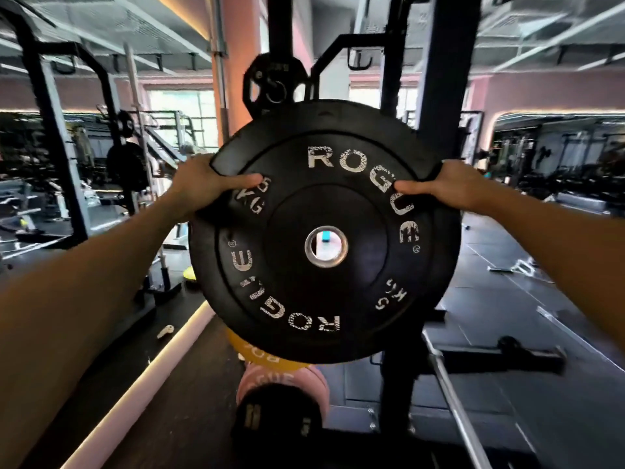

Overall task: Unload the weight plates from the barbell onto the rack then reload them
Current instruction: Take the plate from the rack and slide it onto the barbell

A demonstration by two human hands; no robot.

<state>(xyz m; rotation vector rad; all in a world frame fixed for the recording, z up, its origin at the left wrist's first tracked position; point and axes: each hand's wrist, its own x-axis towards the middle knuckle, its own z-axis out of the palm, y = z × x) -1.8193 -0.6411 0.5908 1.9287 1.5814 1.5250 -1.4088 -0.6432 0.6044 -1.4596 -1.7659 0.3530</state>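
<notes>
Gripping opposite plate [324, 231] rims, both hands, airborne.

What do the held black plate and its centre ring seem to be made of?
Plate: probably rubber, matte black, with worn white printed lettering. Centre ring: metal, likely steel, silvery and shiny where it catches light.

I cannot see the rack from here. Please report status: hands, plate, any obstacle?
Left hand and right hand grip black plate by its rim. Plate held up, centre hole empty. Yellow plate and pink plate below.
</notes>
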